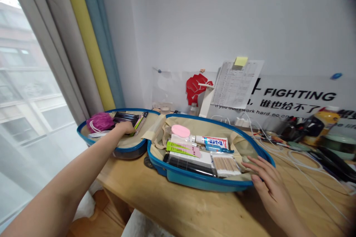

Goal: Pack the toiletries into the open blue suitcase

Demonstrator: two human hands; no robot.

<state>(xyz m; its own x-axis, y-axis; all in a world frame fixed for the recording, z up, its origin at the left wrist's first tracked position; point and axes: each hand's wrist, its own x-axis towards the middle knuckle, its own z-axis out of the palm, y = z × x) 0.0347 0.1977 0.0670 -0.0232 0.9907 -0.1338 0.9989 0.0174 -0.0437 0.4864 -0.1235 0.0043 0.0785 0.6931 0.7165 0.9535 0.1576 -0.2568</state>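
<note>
A small blue suitcase (208, 183) lies spread open on a wooden desk, its two halves side by side. My left hand (126, 129) reaches into the left half, at a slim green-and-pink packet (138, 125) and some black items (126, 117); its fingers are mostly hidden. Beside them sits a purple mesh bath puff (100, 122). At the right half's rim, my right hand (268, 181) rests with fingers apart, holding nothing. That half holds a pink oval case (180, 131), a toothpaste tube (215, 142), green-and-pink packets (183, 149), a pack of cotton swabs (226, 164) and a long black box (190, 165).
White cables (302, 159), a bottle with a yellow label (321, 126) and a pale green container (340, 144) stand or lie on the desk's right. A white lamp (206, 102) stands behind the suitcase. Curtains (96, 37) and a window are at left.
</note>
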